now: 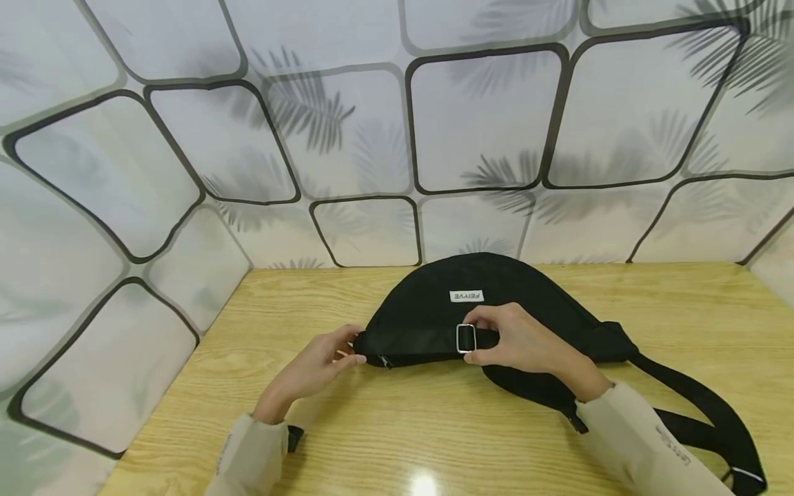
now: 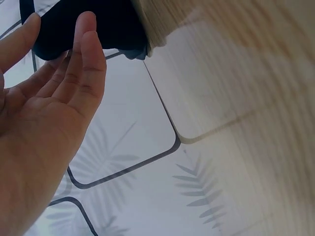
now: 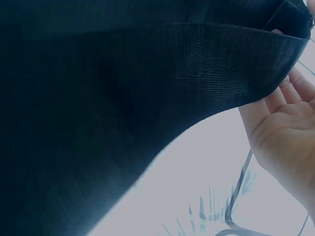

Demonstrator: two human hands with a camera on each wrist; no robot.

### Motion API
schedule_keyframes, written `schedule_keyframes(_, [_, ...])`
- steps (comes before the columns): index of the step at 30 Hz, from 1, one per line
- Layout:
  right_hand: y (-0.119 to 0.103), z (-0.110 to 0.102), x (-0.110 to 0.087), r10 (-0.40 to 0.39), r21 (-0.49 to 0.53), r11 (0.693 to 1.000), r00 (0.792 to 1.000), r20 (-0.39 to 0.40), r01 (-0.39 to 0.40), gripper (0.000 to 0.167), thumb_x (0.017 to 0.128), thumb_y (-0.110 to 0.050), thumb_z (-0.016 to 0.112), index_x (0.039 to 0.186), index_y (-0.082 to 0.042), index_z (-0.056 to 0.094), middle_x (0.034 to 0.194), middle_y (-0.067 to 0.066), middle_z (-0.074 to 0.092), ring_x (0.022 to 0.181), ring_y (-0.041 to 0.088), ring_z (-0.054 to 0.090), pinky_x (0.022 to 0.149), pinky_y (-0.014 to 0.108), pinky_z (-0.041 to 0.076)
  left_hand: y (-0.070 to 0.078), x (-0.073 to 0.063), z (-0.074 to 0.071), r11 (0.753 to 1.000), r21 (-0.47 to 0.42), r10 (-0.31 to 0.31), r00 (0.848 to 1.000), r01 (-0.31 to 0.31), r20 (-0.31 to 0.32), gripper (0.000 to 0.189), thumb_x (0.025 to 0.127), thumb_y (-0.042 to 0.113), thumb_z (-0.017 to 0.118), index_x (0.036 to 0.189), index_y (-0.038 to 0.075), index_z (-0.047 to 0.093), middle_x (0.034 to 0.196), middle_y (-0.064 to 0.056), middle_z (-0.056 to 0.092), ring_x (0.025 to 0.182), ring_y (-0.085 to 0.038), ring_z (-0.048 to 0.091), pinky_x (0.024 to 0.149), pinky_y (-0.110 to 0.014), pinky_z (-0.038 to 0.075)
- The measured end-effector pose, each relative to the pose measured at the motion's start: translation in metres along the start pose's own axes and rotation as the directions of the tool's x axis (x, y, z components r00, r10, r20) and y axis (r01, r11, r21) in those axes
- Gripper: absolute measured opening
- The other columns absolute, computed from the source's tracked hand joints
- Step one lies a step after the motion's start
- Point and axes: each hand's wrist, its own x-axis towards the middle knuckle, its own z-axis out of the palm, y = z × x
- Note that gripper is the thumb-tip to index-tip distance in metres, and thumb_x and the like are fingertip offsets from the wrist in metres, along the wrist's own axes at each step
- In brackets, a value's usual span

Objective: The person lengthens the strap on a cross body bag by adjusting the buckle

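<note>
A black sling bag [image 1: 428,293] with a curved top and a small white label [image 1: 466,296] lies on the table. The label's letters are upside down in the head view. My left hand [image 1: 319,362] pinches the bag's left end between thumb and fingers, close to a zipper pull [image 1: 385,362]. Over the bag's front, my right hand [image 1: 521,341] grips a black strap just behind its square metal buckle [image 1: 466,339]. Black fabric [image 3: 123,98] fills much of the right wrist view and hides some of that hand's fingers.
The wooden table [image 1: 397,427] meets a patterned cloth wall [image 1: 484,124] at the back and left. A long black strap [image 1: 701,393] loops from the bag's right end toward the front right. Under my right forearm, a short dark strap end [image 1: 577,420] pokes out.
</note>
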Motion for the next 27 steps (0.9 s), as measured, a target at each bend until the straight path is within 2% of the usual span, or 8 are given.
schedule_keyframes(6, [0.002,0.004,0.0,0.001,0.03,1.0,1.0,0.005,-0.001,0.036,0.083,-0.021,0.084,0.109,-0.001,0.069,0.075,-0.011,0.064,0.061,0.005,0.049,0.059,0.026,0.039,0.006,0.001,0.0,0.999,-0.017,-0.036,0.999,0.037,0.027,0.039,0.099,0.011,0.068,0.132,-0.005,0.057,0.118,-0.014,0.064,0.099,-0.026,0.064,0.082,-0.036,0.054])
schedule_keyframes(10, [0.001,0.007,0.002,-0.004,0.045,0.999,1.0,0.008,0.004,0.037,0.083,-0.022,0.084,0.109,-0.001,0.069,0.076,-0.011,0.066,0.061,0.005,0.05,0.058,0.025,0.04,0.015,0.001,-0.001,0.999,0.007,-0.054,0.999,0.054,0.005,0.046,0.098,0.015,0.07,0.136,-0.005,0.055,0.128,-0.019,0.061,0.111,-0.034,0.059,0.09,-0.047,0.049])
schedule_keyframes(13, [-0.001,0.007,0.003,-0.011,0.047,0.999,1.0,0.006,0.011,0.037,0.083,-0.022,0.084,0.109,-0.001,0.07,0.075,-0.011,0.066,0.06,0.005,0.05,0.058,0.025,0.04,0.025,0.005,0.0,0.999,0.008,-0.034,0.999,0.034,-0.026,0.047,0.098,0.015,0.07,0.138,-0.005,0.055,0.134,-0.021,0.058,0.119,-0.039,0.054,0.096,-0.057,0.044])
schedule_keyframes(17, [-0.003,0.008,0.005,-0.01,0.056,0.998,1.0,0.009,0.01,0.037,0.083,-0.021,0.084,0.11,0.0,0.069,0.076,-0.01,0.066,0.061,0.005,0.052,0.06,0.026,0.042,0.041,0.019,0.008,1.0,0.003,0.028,0.999,-0.028,-0.02,0.048,0.097,0.014,0.072,0.138,-0.004,0.054,0.135,-0.021,0.058,0.121,-0.039,0.054,0.097,-0.058,0.044])
schedule_keyframes(22, [-0.003,0.008,0.006,-0.02,0.053,0.998,1.0,0.002,0.019,0.037,0.083,-0.02,0.084,0.11,0.0,0.069,0.075,-0.011,0.065,0.061,0.004,0.053,0.06,0.026,0.043,0.059,0.041,0.026,0.996,-0.003,0.094,0.995,-0.094,0.038,0.053,0.094,0.013,0.075,0.14,-0.004,0.053,0.13,-0.022,0.06,0.12,-0.036,0.057,0.099,-0.052,0.047])
schedule_keyframes(27, [-0.004,0.008,0.007,-0.032,0.054,0.998,0.999,0.005,0.032,0.038,0.084,-0.018,0.084,0.112,0.001,0.068,0.075,-0.01,0.063,0.062,0.004,0.053,0.059,0.026,0.044,0.069,0.06,0.045,0.996,-0.003,0.094,0.993,-0.094,0.077,0.06,0.093,0.016,0.077,0.141,-0.006,0.05,0.129,-0.018,0.062,0.119,-0.032,0.059,0.1,-0.045,0.048])
